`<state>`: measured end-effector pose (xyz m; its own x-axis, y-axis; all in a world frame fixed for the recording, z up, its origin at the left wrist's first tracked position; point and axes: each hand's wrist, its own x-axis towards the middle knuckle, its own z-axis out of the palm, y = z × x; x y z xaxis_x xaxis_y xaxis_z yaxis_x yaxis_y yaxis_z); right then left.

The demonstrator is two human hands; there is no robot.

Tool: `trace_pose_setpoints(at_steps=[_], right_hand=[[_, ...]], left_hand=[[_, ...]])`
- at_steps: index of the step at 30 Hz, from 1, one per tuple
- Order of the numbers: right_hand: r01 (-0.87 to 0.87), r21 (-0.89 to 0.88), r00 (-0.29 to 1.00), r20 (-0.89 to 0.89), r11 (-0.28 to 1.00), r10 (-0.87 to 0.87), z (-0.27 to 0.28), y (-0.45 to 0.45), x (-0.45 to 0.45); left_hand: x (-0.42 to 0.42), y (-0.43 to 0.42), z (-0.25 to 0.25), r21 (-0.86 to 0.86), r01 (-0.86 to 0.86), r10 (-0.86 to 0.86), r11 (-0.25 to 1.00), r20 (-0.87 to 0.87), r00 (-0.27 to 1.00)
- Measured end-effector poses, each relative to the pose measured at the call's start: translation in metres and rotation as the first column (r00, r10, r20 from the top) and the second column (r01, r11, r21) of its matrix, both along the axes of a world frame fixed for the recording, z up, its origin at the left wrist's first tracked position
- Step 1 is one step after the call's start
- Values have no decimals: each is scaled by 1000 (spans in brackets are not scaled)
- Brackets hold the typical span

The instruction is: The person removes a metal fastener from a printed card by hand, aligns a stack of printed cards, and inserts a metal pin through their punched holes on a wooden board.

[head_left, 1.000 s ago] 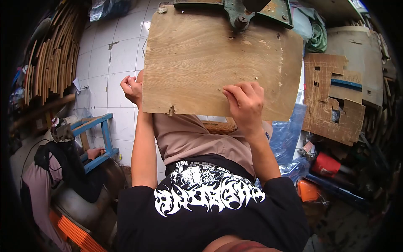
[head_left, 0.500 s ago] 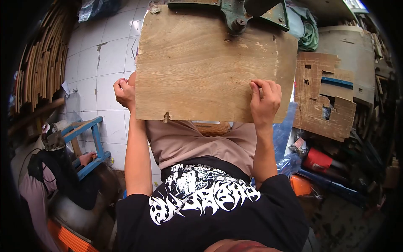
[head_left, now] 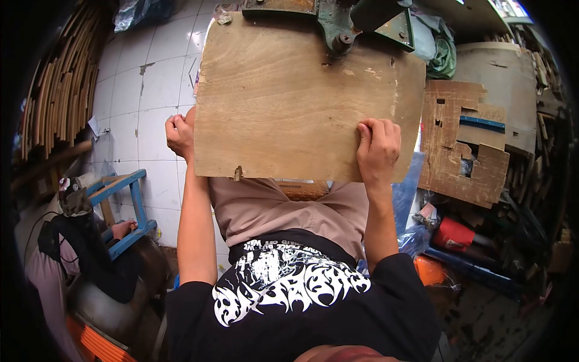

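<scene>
Your right hand (head_left: pixel 380 148) presses thumb and fingertips together over the wooden board (head_left: pixel 283 102); your left hand (head_left: pixel 180 137) curls closed beside it, any contents hidden.

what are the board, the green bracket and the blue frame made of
Board: likely plywood, seemingly unvarnished; wavy grain and splintered patches show.
Green bracket: probably cast metal, painted, judging by its thick rounded shape and worn sheen.
Blue frame: painted; wood or metal, the coat hides which.
</scene>
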<state>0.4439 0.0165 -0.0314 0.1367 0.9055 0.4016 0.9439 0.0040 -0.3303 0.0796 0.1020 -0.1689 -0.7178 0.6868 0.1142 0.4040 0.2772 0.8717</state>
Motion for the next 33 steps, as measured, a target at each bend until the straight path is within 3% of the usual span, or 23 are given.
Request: trace_pose_setpoints(at_steps=[2, 5, 7, 10, 14, 19, 23, 25, 29, 33], right_hand=[[-13, -2, 1000, -10, 1000, 13, 2, 5, -2], [-58, 14, 986, -159, 998, 59, 8, 16, -9], [-76, 80, 925, -366, 994, 100, 22, 33, -18], [-96, 209, 925, -342, 973, 165, 38, 50, -24], [-65, 237, 913, -378, 969, 154, 47, 53, -27], [36, 125, 881, -472, 991, 27, 25, 44, 2], [116, 53, 900, -427, 992, -83, 36, 47, 28], [171, 77, 906, -404, 982, -126, 49, 59, 40], [178, 206, 934, -344, 962, -99, 65, 89, 58], [104, 118, 942, -329, 988, -60, 48, 113, 77]], left_hand=[[1, 1, 1, -34, -2, 2, 999, -2, 1000], [4, 2, 5, -61, -11, 10, 998, -16, 1000], [12, 1, 18, -129, -40, 40, 991, -5, 999], [12, 2, 25, -195, -71, 74, 978, 9, 997], [5, 0, 16, -190, -85, 82, 978, -25, 996], [-2, -1, 7, -204, -98, 102, 974, 10, 995], [-11, 0, -13, -98, -54, 56, 994, 15, 998], [-4, 2, 0, -147, -65, 67, 987, 6, 998], [5, 4, 10, -191, -64, 61, 980, -22, 998], [6, 4, 11, -190, -65, 69, 980, 12, 998]])
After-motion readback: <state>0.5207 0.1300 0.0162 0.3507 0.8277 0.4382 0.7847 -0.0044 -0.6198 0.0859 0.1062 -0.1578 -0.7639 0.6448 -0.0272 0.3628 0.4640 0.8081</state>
